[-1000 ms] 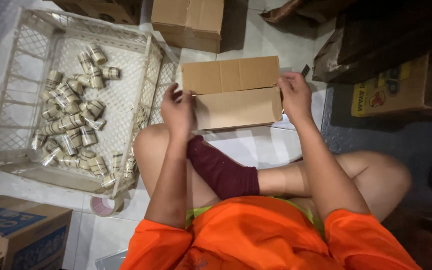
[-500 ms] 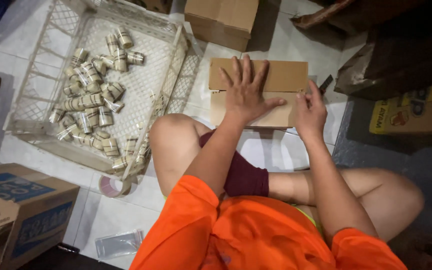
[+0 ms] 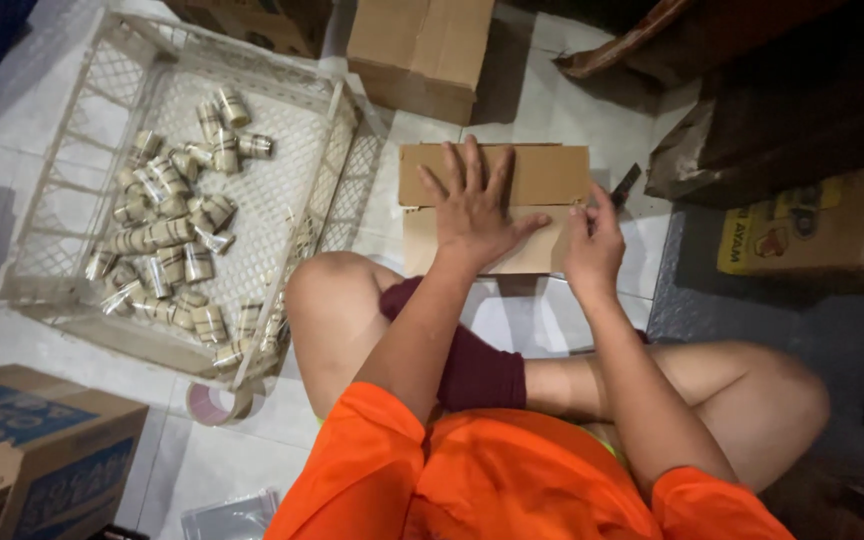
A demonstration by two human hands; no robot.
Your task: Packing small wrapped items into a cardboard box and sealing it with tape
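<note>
A small brown cardboard box (image 3: 542,175) lies on the white tiled floor in front of my crossed legs, its top flaps folded down. My left hand (image 3: 472,210) rests flat on the middle of its top with the fingers spread. At the box's right edge, my right hand (image 3: 592,245) has its fingertips pinched on the flap. A dark narrow tool (image 3: 624,186) lies just beyond the right hand's fingers.
A white plastic lattice crate (image 3: 347,170) to the left holds several small wrapped rolls (image 3: 167,235). A tape roll (image 3: 217,402) lies by my left knee. Cardboard boxes stand at the top (image 3: 422,50), bottom left (image 3: 42,450) and right (image 3: 802,225).
The box's top flap was folded down. My left hand moved from the box's left side onto its top, and my right hand came down to the right edge.
</note>
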